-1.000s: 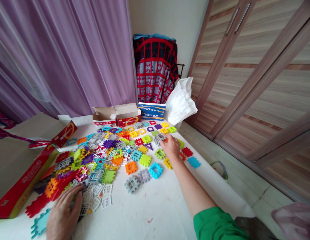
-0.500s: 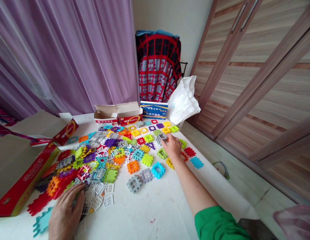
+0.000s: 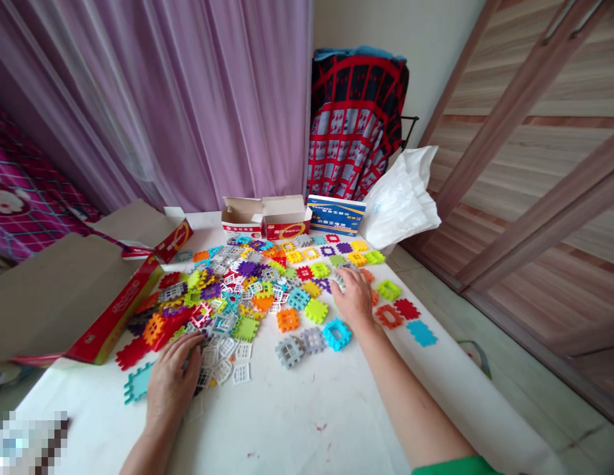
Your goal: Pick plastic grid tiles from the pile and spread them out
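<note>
Reaching across the worktop (image 3: 297, 422), the right hand (image 3: 353, 297) bends its fingers down over a grey toothed piece (image 3: 339, 281), mostly hidden beneath them; whether they grip it or only touch it, I cannot tell. Just left of these fingers lies a yellow piece (image 3: 311, 288); nearer the person, a bright blue block (image 3: 337, 334). To their right, a lime frame (image 3: 388, 289), an orange frame (image 3: 388, 316), a red piece (image 3: 407, 309) and a flat blue piece (image 3: 422, 333) lie near the edge. Well beyond the fingertips stand a blue box (image 3: 336, 214) and a crumpled white bag (image 3: 403, 198).

The left hand (image 3: 174, 379) curls over the near side of a heap of coloured pieces (image 3: 247, 269); what its fingers hold, if anything, cannot be told. White lattice pieces (image 3: 241, 373) lie just right of them, while a teal piece (image 3: 137, 384) to their left is partly covered by the hand. Farther left, a large red box (image 3: 111, 313) walls off that side. Past the heap, beyond these fingers, sits an open red carton (image 3: 287, 227).
</note>
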Demonstrator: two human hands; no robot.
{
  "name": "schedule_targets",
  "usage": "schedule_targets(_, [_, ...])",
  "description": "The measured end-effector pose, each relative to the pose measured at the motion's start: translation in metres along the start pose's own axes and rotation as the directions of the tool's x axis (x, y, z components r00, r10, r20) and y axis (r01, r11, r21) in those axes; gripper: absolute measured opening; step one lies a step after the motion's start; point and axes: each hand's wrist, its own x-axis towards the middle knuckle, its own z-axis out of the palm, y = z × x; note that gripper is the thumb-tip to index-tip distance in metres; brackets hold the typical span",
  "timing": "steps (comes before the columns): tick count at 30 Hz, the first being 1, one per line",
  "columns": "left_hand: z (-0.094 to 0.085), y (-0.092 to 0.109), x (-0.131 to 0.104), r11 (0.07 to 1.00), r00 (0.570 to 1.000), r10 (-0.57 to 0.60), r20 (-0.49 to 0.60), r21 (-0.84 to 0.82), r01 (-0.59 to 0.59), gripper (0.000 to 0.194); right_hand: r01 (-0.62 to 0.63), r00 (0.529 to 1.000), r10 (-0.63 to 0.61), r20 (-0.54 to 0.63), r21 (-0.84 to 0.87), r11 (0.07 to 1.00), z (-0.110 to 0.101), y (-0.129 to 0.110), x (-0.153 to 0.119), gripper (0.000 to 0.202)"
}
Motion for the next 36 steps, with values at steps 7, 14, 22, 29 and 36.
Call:
schedule_targets(7, [-0.001, 0.006, -0.001, 0.998, 0.999, -0.047, -0.004, -0.033, 0.047, 0.03, 0.172, 0.895, -0.267, 0.358, 0.275, 0.946, 0.019, -0.116, -0.025, 0.017])
schedule_targets(14, [0.0, 0.007, -0.003, 0.997, 0.999, -0.049, -0.013, -0.066, 0.048, 0.028, 0.258, 0.766, -0.409, 0.495, 0.346, 0.902, 0.044, -0.188, -0.048, 0.029])
schedule_targets(22, [0.002, 0.008, -0.005, 0.996, 0.999, -0.041, -0.036, -0.083, 0.038, 0.025, 0.234, 0.766, -0.351, 0.538, 0.275, 0.932, 0.06, -0.2, -0.056, 0.033])
schedule_targets(29, [0.0, 0.012, -0.005, 0.993, 0.998, -0.066, -0.024, -0.097, 0.063, 0.025, 0.256, 0.785, -0.376, 0.492, 0.295, 0.921, 0.063, -0.198, -0.057, 0.019])
schedule_targets(36, [-0.001, 0.014, -0.005, 0.993, 0.997, -0.071, -0.008, -0.09, 0.07, 0.027, 0.29, 0.749, -0.418, 0.514, 0.313, 0.904, 0.057, -0.195, -0.062, 0.028])
